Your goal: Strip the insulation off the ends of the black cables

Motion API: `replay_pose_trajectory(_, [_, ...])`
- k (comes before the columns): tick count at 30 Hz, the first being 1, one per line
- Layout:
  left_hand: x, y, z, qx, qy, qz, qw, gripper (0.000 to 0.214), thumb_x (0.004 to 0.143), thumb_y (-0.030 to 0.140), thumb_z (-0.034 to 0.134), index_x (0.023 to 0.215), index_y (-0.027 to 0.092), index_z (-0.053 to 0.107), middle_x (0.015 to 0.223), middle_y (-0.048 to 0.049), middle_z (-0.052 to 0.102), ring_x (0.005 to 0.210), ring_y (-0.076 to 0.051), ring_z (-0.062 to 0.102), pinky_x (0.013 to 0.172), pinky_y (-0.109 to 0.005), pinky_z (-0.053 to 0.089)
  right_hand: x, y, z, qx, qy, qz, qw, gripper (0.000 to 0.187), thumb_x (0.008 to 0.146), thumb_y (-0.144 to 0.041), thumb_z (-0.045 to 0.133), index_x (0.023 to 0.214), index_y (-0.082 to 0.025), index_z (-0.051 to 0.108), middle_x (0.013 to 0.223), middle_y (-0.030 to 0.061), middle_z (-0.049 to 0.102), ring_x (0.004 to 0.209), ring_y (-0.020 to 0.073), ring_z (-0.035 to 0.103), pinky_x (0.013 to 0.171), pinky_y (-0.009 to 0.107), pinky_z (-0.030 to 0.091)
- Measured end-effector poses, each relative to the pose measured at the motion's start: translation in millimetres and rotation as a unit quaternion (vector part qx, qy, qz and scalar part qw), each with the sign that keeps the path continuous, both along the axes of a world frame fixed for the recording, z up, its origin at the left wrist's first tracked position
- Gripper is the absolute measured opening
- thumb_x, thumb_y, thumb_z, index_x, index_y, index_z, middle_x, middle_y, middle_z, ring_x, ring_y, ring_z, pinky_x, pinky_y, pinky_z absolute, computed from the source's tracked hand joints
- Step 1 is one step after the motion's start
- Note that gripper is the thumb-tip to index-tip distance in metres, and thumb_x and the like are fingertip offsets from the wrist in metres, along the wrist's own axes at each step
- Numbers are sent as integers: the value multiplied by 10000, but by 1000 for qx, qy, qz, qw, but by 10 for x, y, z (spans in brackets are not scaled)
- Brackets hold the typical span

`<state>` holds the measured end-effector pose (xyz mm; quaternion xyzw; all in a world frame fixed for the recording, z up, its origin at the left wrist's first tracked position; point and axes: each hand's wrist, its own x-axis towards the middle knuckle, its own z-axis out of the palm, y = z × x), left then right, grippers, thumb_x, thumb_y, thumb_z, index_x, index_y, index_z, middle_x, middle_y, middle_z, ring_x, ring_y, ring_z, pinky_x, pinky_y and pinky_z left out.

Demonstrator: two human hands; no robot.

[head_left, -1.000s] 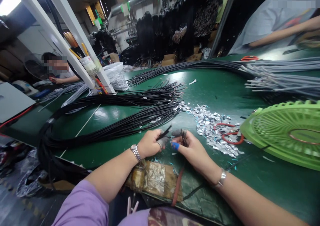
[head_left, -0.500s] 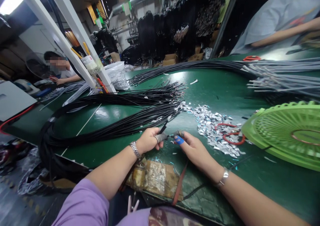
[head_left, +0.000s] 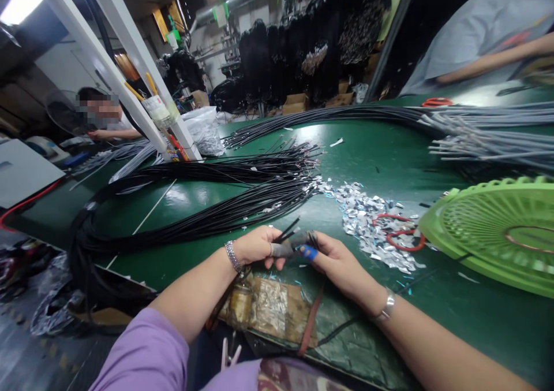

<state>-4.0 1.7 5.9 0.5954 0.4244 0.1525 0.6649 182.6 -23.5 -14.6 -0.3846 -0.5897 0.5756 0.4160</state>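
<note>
Just above the table's near edge, my left hand [head_left: 264, 248] is closed on a black cable [head_left: 291, 227], whose dark ends stick up past the fingers. Grey covering wraps a finger of this hand. My right hand [head_left: 326, 252] is closed too, its fingertips meeting the left ones at the cable; blue tape circles the thumb and dark covers sit on other fingers. What exactly lies between the right fingertips is hidden. Beyond the hands, a bundle of black cables [head_left: 208, 220] lies with its stripped ends pointing right.
Foil scraps [head_left: 363, 220] are heaped right of the cables, with red-handled scissors [head_left: 407, 239] on them. A green fan [head_left: 489, 229] stands at the right. Grey cables [head_left: 489, 137] lie behind it. White posts [head_left: 130, 67] rise at left. Two co-workers sit across the table.
My right fingers have moved left and now meet my left fingertips, closing the small gap between the hands. The black cable ends point more to the upper right.
</note>
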Motion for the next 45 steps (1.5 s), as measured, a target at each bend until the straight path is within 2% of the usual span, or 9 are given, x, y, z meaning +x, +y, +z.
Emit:
replay_pose_trajectory(4, [45, -62, 23, 89, 41, 80, 992, 343, 661, 438, 715, 714, 118, 604, 464, 43, 532, 335, -35, 373, 353, -162, 273, -15, 9, -34, -109, 73, 12, 991, 382, 703, -557, 659, 724, -177, 629, 520, -48, 435, 455, 76, 314, 401, 203, 236])
replay_pose_trajectory(10, [59, -129, 38, 219, 66, 69, 971, 148, 737, 259, 610, 751, 117, 647, 499, 36, 524, 408, -57, 426, 429, -175, 337, -19, 25, -58, -166, 114, 3, 979, 461, 591, -582, 753, 726, -158, 630, 547, -34, 484, 465, 57, 323, 396, 184, 223])
replay_pose_trajectory(15, [64, -121, 32, 207, 30, 63, 976, 242, 724, 361, 644, 738, 121, 624, 508, 29, 527, 422, -65, 442, 436, -181, 357, -38, 22, -74, -198, 147, -3, 969, 467, 550, -562, 795, 697, -158, 613, 560, -30, 508, 459, 48, 327, 386, 177, 222])
replay_pose_trajectory(22, [72, -90, 6, 129, -7, 74, 989, 427, 657, 524, 698, 709, 124, 557, 494, 30, 535, 368, -40, 397, 364, -159, 301, -86, 13, -89, -218, 193, -18, 956, 483, 508, -531, 832, 672, -168, 559, 601, -26, 530, 460, 45, 339, 370, 168, 218])
replay_pose_trajectory(28, [62, -75, -40, 134, -29, 79, 987, 474, 651, 572, 688, 690, 122, 545, 503, 19, 547, 367, -39, 414, 359, -157, 306, -117, -5, -81, -217, 205, -17, 954, 488, 531, -547, 814, 679, -178, 530, 608, -32, 518, 460, 45, 328, 376, 170, 212])
replay_pose_trajectory(36, [73, -83, -47, 191, 15, 66, 979, 420, 728, 548, 610, 725, 132, 548, 515, 22, 536, 397, -61, 415, 399, -187, 327, -141, -8, -105, -148, 139, -31, 979, 392, 653, -528, 708, 767, -198, 530, 597, -55, 477, 458, 63, 310, 394, 194, 215])
replay_pose_trajectory(40, [73, -120, -71, 327, 104, 50, 938, 253, 788, 356, 565, 652, 145, 533, 533, 15, 536, 493, -88, 465, 489, -206, 334, -93, 16, -119, -10, -5, -58, 998, 204, 751, -408, 561, 736, -206, 546, 540, -53, 451, 485, 105, 374, 451, 231, 307])
replay_pose_trajectory(43, [83, -144, -81, 392, 159, 47, 905, 247, 775, 296, 566, 588, 159, 481, 529, 21, 509, 513, -92, 441, 497, -215, 296, -59, 56, -126, 113, -106, -81, 985, 155, 745, -344, 490, 699, -211, 554, 630, -7, 548, 600, 157, 491, 563, 277, 407])
replay_pose_trajectory(45, [92, -147, -78, 380, 164, 52, 909, 243, 769, 294, 570, 589, 163, 471, 525, 25, 501, 505, -92, 437, 491, -214, 297, -33, 86, -126, 161, -164, -103, 968, 165, 755, -341, 469, 707, -211, 558, 691, 20, 590, 656, 184, 536, 613, 303, 439])
